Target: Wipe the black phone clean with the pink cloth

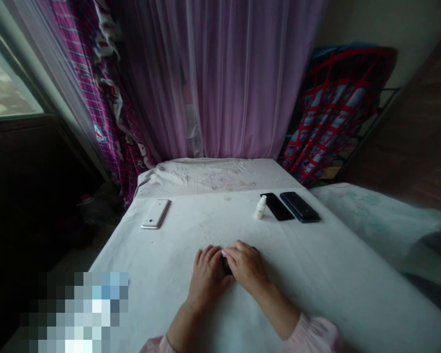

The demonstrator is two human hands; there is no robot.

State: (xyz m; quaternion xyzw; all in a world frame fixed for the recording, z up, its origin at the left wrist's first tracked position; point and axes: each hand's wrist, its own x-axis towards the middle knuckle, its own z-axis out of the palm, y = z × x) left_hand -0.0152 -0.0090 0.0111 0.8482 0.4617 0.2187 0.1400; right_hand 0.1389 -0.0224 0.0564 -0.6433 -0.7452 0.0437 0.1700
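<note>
- Nearest the camera, the pink cuffs (312, 336) ring both forearms, which come in from the near edge and lean toward each other, meeting at the grip.
- The white phone (156, 214) lies well apart from the grip, beyond it and to the left.
- The left hand (207, 273) lies palm down, its fingers close together and pointing away from the wearer, its thumb stretched to the right along the near end of the dark object; whether it clasps that object or just presses on it, I cannot tell.
- The dark object (226, 265) is between and under the two hands, on the white cloth (169, 274) of the table; only a narrow strip of it and a corner past the right knuckles show.
- The small pink piece (224, 253) is at the right fingertips, over the far part of the dark object.
- The right hand (247, 264) is narrowed to a pinch on that piece, back of the hand up, fingers bent and angled leftward, nearly touching the left fingers.
- The white bottle (260, 208) stands upright beyond the grip, to its right.
- The black slab (280, 208) lies flat just beside the bottle, farther right of the grip.
- The dark phone (300, 207) lies farthest right, just beside the slab.
</note>
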